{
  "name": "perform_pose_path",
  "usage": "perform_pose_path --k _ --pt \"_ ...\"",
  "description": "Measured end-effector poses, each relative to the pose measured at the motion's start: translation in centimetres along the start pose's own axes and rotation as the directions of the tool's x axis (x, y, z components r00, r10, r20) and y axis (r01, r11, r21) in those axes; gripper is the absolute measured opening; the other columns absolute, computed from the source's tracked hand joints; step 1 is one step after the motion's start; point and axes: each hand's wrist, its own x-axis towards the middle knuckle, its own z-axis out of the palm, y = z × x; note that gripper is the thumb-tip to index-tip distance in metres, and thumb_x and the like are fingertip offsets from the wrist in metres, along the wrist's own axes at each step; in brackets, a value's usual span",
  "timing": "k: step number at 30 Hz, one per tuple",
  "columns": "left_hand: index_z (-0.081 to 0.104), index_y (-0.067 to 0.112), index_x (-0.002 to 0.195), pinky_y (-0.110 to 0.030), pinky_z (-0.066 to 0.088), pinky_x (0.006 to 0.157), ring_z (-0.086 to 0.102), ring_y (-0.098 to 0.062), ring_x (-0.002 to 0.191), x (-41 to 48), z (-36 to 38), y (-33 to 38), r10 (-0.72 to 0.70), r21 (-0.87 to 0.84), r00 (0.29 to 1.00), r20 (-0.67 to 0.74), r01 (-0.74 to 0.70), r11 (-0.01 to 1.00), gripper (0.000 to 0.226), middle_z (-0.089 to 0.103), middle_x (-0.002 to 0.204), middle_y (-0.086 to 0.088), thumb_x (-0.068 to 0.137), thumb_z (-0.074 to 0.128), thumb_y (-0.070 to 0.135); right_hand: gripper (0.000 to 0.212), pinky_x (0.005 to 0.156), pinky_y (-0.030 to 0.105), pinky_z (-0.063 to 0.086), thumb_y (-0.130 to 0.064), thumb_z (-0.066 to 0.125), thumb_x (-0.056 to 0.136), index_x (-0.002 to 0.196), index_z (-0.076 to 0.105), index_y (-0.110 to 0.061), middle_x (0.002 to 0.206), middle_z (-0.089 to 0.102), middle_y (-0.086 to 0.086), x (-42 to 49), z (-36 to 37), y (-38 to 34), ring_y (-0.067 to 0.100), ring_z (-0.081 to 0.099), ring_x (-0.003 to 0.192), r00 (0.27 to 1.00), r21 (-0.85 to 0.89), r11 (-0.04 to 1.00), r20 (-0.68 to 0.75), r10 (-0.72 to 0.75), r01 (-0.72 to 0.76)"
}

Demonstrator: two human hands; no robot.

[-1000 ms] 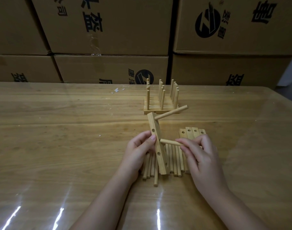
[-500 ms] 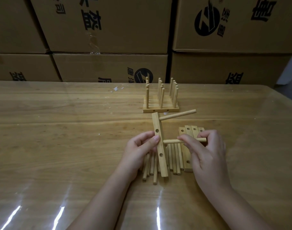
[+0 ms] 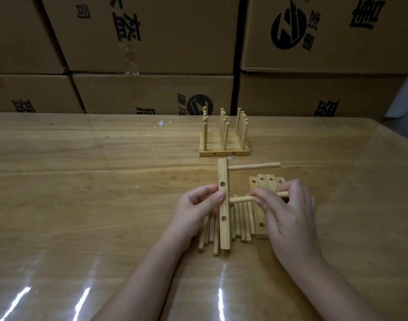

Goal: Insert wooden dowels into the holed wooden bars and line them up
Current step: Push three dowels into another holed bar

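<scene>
My right hand (image 3: 288, 212) pinches a dowel (image 3: 241, 199) by its outer half. My left hand (image 3: 198, 207) grips the bar (image 3: 224, 230), held on edge above the loose dowels (image 3: 243, 218). The dowel's tip meets the bar's right face at mid-length. Recommended: keep it square to the bar and parallel to the seated dowel (image 3: 254, 167), then press straight. All parts are pale, smooth wood: round rods and square-edged drilled bars. Finished rows (image 3: 224, 144) stand beyond.

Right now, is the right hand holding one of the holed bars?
No, the right hand pinches a dowel, its tip at the side of the bar that the left hand holds.
</scene>
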Motion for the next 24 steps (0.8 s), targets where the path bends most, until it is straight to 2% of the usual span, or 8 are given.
perform_pose_path --k 5,10,13,17,22,24 --pt "0.060 0.004 0.123 -0.037 0.053 0.091 0.066 -0.026 0.096 -0.02 0.04 0.05 0.005 0.024 1.000 0.019 -0.006 1.000 0.063 0.071 0.104 -0.010 0.070 0.066 0.038 0.032 0.066 0.035 0.032 -0.026 0.045 0.088 0.092 0.073 -0.012 0.077 0.049 0.010 0.17 -0.23 -0.09 0.025 0.047 0.073 1.000 -0.006 1.000 0.007 0.019 -0.019" --pt "0.061 0.005 0.122 -0.039 0.053 0.090 0.066 -0.030 0.095 0.04 -0.04 -0.14 0.011 0.008 1.000 0.012 -0.011 1.000 0.059 0.072 0.102 -0.013 0.073 0.065 0.037 0.034 0.068 0.040 0.038 -0.030 0.044 0.087 0.090 0.073 -0.012 0.073 0.050 0.006 0.15 -0.15 -0.21 0.023 0.050 0.070 0.997 0.058 0.996 0.036 0.065 -0.067" --pt "0.061 0.004 0.122 -0.038 0.053 0.089 0.066 -0.025 0.090 0.09 -0.11 -0.22 0.019 0.012 1.000 0.015 -0.019 1.000 0.060 0.073 0.099 -0.012 0.073 0.065 0.038 0.036 0.069 0.042 0.039 -0.033 0.044 0.087 0.090 0.073 -0.013 0.071 0.050 0.003 0.15 -0.22 -0.28 0.019 0.050 0.069 0.995 0.082 0.993 0.053 0.084 -0.089" --pt "0.061 0.005 0.121 -0.027 0.053 0.080 0.069 -0.014 0.084 0.03 -0.09 -0.17 0.029 0.014 0.999 0.034 -0.029 0.999 0.053 0.075 0.093 -0.006 0.078 0.063 0.035 0.037 0.068 0.039 0.039 -0.036 0.042 0.087 0.091 0.073 -0.015 0.069 0.051 -0.001 0.16 -0.32 -0.31 0.015 0.049 0.067 0.992 0.101 0.990 0.085 0.094 -0.103" --pt "0.061 0.007 0.122 -0.027 0.051 0.082 0.069 -0.009 0.085 -0.09 -0.06 -0.15 0.033 0.025 0.999 0.039 -0.034 0.999 0.054 0.075 0.092 -0.001 0.077 0.063 0.037 0.037 0.069 0.037 0.038 -0.039 0.041 0.087 0.092 0.072 -0.019 0.068 0.050 -0.008 0.09 -0.29 -0.12 0.013 0.049 0.066 0.985 0.115 0.986 0.137 0.105 -0.121" --pt "0.060 0.006 0.123 -0.027 0.051 0.083 0.068 -0.009 0.087 -0.10 -0.04 -0.19 0.032 0.027 0.999 0.036 -0.033 0.999 0.056 0.075 0.093 0.000 0.076 0.063 0.037 0.030 0.070 0.038 0.039 -0.037 0.047 0.087 0.091 0.072 -0.020 0.067 0.051 -0.008 0.08 -0.26 -0.05 0.014 0.050 0.065 0.982 0.122 0.983 0.151 0.117 -0.136"
